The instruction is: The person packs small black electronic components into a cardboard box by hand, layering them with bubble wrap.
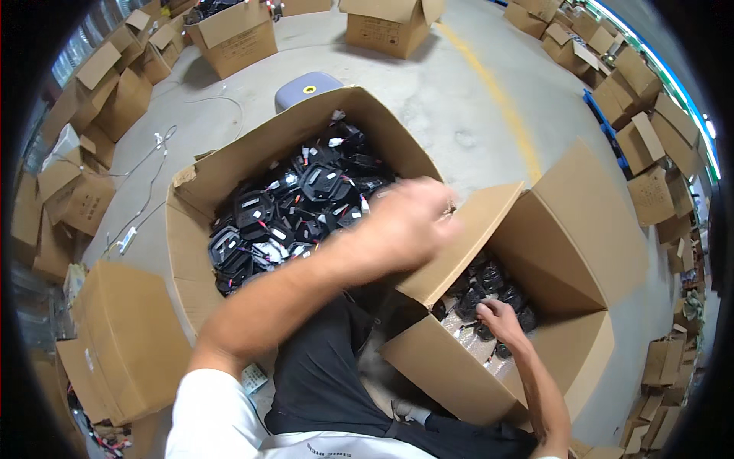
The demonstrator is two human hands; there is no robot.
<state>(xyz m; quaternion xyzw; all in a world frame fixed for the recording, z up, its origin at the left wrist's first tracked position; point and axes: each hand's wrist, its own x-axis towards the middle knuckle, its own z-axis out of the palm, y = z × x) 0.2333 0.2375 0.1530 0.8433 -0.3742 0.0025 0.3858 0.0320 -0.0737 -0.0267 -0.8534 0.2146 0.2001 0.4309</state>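
My left hand (420, 222), smeared by motion, is over the gap between two cardboard boxes, near a raised flap (466, 249). Its fingers are too blurred to read. Down inside the right-hand box (550, 256), my right hand (501, 320) has its fingers pinched together among black plastic-wrapped parts (489, 277). Whatever lies between those fingertips is hidden. Bubble wrap (501, 367) sits beside the wrapped parts. To the left, a large open box (187, 252) holds a heap of black plastic parts (321, 183) with short wires and white connectors.
A grey-blue stool (306, 88) stands behind the large box. One brown carton (134, 344) is at the left, and two more, a left one (233, 42) and a right one (386, 30), stand farther back. Loose cables (153, 149) lie on the floor. Stacked cartons line both sides.
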